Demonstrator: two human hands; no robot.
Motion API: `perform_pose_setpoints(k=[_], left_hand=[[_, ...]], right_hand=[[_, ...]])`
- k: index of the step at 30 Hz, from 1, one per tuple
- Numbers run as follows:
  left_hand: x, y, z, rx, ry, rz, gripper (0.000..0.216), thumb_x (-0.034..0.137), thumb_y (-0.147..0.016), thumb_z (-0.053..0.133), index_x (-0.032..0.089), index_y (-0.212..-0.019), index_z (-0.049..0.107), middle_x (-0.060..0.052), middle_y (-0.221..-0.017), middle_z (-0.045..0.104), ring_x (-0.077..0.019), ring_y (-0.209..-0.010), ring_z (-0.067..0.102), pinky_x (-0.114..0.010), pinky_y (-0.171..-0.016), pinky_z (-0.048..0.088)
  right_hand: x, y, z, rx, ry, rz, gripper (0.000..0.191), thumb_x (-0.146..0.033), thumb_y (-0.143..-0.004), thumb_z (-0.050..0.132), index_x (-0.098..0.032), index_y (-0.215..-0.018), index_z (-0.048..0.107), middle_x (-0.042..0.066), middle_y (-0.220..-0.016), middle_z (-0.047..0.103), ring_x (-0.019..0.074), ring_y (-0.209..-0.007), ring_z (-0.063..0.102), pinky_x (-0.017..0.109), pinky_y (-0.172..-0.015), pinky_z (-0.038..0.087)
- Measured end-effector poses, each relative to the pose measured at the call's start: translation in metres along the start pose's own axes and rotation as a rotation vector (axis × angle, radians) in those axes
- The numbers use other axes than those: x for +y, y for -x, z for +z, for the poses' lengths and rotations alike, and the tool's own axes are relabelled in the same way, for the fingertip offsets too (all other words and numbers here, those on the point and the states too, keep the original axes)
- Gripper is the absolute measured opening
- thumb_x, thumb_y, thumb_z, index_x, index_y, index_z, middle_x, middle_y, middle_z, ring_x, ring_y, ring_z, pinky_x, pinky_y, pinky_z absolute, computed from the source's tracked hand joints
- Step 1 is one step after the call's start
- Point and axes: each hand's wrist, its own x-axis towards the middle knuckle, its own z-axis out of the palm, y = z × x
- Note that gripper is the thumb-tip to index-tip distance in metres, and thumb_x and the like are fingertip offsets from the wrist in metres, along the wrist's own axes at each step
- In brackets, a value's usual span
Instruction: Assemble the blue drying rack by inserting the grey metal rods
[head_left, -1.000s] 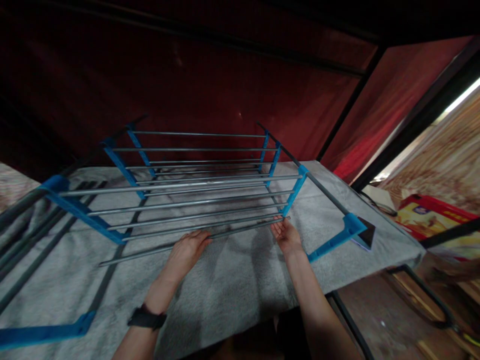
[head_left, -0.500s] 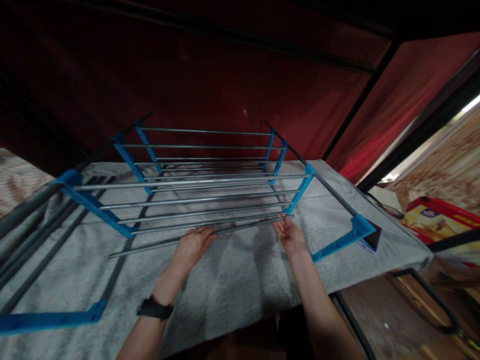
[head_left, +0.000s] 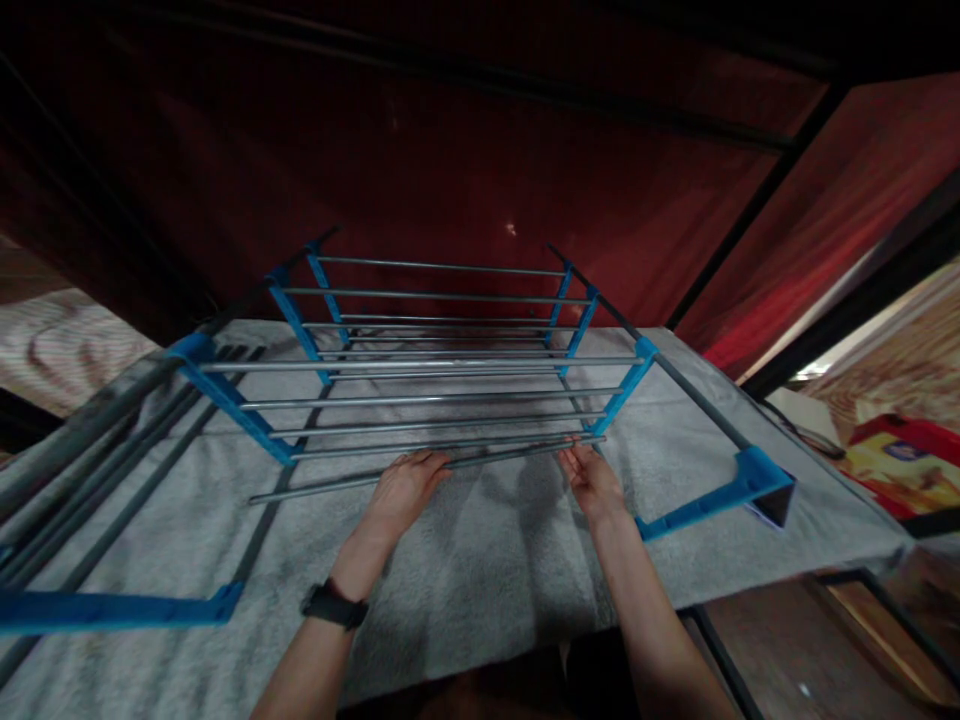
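Note:
A loose grey metal rod (head_left: 315,490) slants across the front of a rack of blue plastic brackets and grey tubes. My left hand (head_left: 411,488) is closed around the rod near its middle. My right hand (head_left: 594,480) pinches it close to its right end, palm partly upward. That end lies just by the lower end of a blue bracket (head_left: 622,395) on the right. Parallel crossbars (head_left: 450,400) span between the left bracket (head_left: 240,410) and the right one. Nearest me, two more blue brackets, left (head_left: 112,608) and right (head_left: 705,500), have no crossbar between them.
A grey fleece cloth (head_left: 480,570) covers the surface under the rack. Several loose rods (head_left: 157,440) lie at the left. A small dark flat object (head_left: 776,505) sits behind the near right bracket. A red and yellow package (head_left: 900,455) stands off to the right.
My view has turned slightly left, so the rack and hands appear further right. Both hands keep their hold on the rod, which has hardly moved against the rack.

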Motion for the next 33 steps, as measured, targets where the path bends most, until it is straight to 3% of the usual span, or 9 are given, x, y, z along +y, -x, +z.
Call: perform_pose_setpoints(k=[15,23,33], left_hand=[[0.007,0.004,0.009,0.028,-0.02,0.045,0.023,0.02,-0.096,0.054,0.023,-0.115,0.066,-0.006,-0.107,0.071,-0.0223,-0.102,0.066,-0.037,-0.095,0.047],[0.001,0.007,0.0,0.05,-0.037,-0.049,0.02,0.022,-0.095,0.056,0.023,-0.11,0.069,-0.007,-0.105,0.07,-0.022,-0.103,0.064,-0.036,-0.095,0.044],[-0.013,0.008,-0.013,0.0,-0.05,-0.236,0.022,0.02,-0.094,0.052,0.024,-0.104,0.071,-0.007,-0.109,0.072,-0.023,-0.105,0.064,-0.039,-0.098,0.042]], right_hand=[[-0.01,-0.006,-0.007,0.104,0.078,0.034,0.018,-0.017,-0.095,0.052,-0.021,-0.082,0.064,-0.003,-0.079,0.067,0.0063,-0.075,0.067,0.018,-0.076,0.057],[-0.022,-0.03,-0.031,0.176,0.096,0.053,0.021,-0.015,-0.095,0.048,-0.022,-0.083,0.065,-0.002,-0.082,0.066,0.0064,-0.072,0.067,0.017,-0.067,0.059],[-0.021,-0.032,-0.029,0.183,0.14,0.075,0.021,-0.016,-0.094,0.049,-0.022,-0.081,0.064,0.0,-0.085,0.065,0.0075,-0.071,0.068,0.017,-0.063,0.06]])
